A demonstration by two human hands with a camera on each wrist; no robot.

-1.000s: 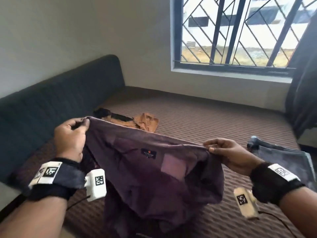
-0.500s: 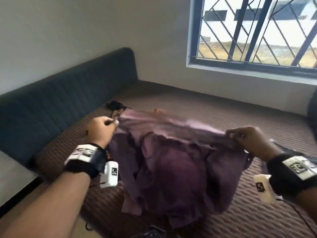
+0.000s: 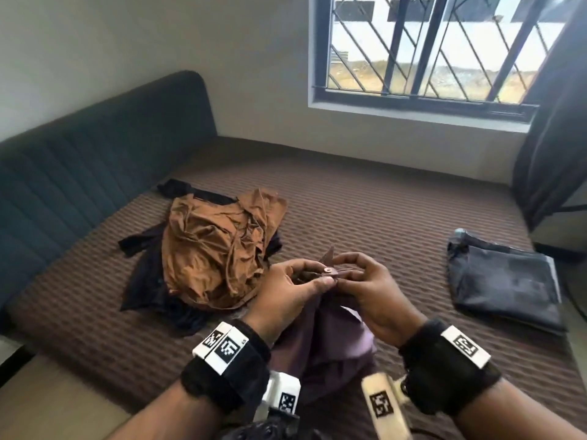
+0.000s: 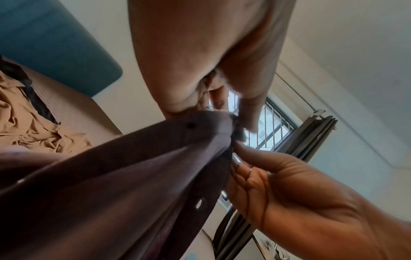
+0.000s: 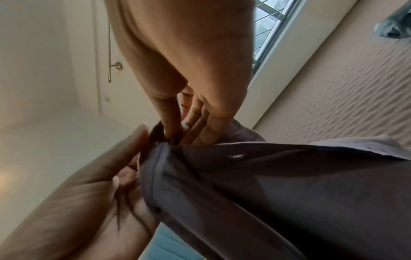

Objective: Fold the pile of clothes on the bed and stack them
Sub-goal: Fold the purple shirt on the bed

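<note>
A purple button shirt (image 3: 333,341) hangs in front of me over the bed's near edge. My left hand (image 3: 321,274) and right hand (image 3: 340,268) meet at its top edge, both pinching the button strip, where one button (image 3: 326,268) shows. In the left wrist view my left hand (image 4: 231,112) pinches the shirt (image 4: 133,176) from above. In the right wrist view my right hand (image 5: 184,135) pinches the shirt (image 5: 266,184) the same way. An unfolded pile lies on the bed: an orange-brown garment (image 3: 216,249) on black clothes (image 3: 149,281).
Folded dark grey jeans (image 3: 505,281) lie on the right of the brown patterned mattress (image 3: 365,211). A dark teal headboard (image 3: 95,173) runs along the left. A barred window (image 3: 428,52) and a dark curtain (image 3: 552,138) stand behind.
My hands held the shirt spread wide; they have come together in front of me, and the shirt now hangs gathered below them. The head view has tilted down.
</note>
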